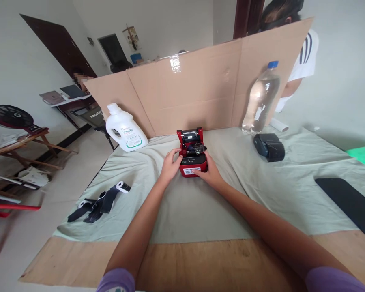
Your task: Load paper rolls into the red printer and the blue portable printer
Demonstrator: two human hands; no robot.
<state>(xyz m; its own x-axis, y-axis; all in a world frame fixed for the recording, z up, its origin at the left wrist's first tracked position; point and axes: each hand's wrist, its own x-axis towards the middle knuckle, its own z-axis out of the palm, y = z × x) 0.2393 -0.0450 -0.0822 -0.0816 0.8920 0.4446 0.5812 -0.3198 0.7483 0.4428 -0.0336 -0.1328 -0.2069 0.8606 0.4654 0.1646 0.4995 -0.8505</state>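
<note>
A small red-and-black label printer (194, 159) stands on the cloth in front of me with its lid raised toward the back. Inside, a roller and a dark, shiny piece are visible, though the details are too small to tell. My left hand (171, 164) grips the printer's left side, fingers curved around its edge. On the opposite side, my right hand (211, 169) is closed around the right edge, with the thumb across the labelled front. Both forearms reach in from the near edge.
Rolls with black strips (105, 200) lie at left. A white jug (124, 129) and a water bottle (260, 99) stand before a cardboard screen (188, 93). At right are a black device (269, 147) and a black slab (349, 202). A person (307, 52) is behind the screen.
</note>
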